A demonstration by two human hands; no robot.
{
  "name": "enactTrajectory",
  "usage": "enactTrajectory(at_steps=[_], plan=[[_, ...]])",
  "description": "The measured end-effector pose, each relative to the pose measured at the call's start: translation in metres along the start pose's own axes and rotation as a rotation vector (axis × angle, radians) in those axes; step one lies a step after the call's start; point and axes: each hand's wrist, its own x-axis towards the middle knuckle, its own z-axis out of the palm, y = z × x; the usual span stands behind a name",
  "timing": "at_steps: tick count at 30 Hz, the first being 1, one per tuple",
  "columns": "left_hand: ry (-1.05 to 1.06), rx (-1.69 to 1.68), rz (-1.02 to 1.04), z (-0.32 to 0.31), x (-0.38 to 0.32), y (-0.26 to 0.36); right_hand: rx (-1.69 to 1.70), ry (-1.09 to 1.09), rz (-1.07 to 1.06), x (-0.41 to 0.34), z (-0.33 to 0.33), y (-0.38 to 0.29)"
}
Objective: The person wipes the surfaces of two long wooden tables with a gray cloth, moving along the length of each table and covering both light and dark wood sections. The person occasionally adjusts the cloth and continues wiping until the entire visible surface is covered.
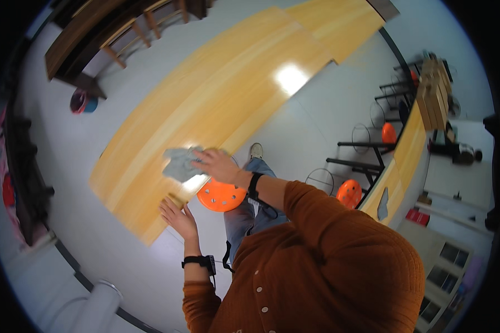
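Note:
My right hand (216,165) lies over the near edge of a long wood-grain table (200,100), its fingers on a crumpled grey cloth (179,165). The cloth is spread on the tabletop to the left of that hand; whether the fingers grip it or only press on it is not plain. My left hand (178,217) rests at the table's edge, below the cloth, with its fingers apart and nothing in it. An orange stool (221,195) with a spotted seat stands by the table edge, partly under my right hand. Both wrists wear black straps.
Dark benches and wooden stools (121,39) stand beyond the table, near a lined bin (83,102). At right, another wood-grain table (400,166) bears a grey cloth (383,204) and cardboard boxes (433,95); more orange stools (349,194) stand beside its black legs. A white cylinder (98,306) is at lower left.

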Motion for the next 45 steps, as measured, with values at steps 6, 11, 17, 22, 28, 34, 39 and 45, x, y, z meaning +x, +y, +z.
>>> enactTrajectory(at_steps=[6,11,17,22,28,34,39,45], plan=[[-0.158,0.074,0.254,0.034,0.109,0.136,-0.108,0.130,0.277,-0.044,-0.052,0.138],[-0.221,0.236,0.170,0.050,0.138,0.198,-0.204,0.210,0.446,-0.066,-0.099,0.243],[-0.323,0.222,0.084,0.049,0.141,0.201,-0.326,0.219,0.700,-0.087,-0.172,0.410],[-0.389,0.284,0.000,0.052,0.149,0.202,-0.310,0.243,0.755,-0.088,-0.193,0.464],[-0.466,0.307,-0.077,0.053,0.157,0.198,-0.098,0.283,0.763,-0.125,-0.197,0.436],[-0.478,0.362,-0.063,0.061,0.162,0.187,0.243,0.545,0.890,-0.139,-0.189,0.436],[-0.313,0.110,-0.203,0.063,0.144,0.187,0.480,0.785,1.222,-0.111,-0.177,0.453],[-0.171,-0.727,-1.231,0.063,0.117,0.218,1.610,0.797,1.378,-0.115,-0.180,0.482]])
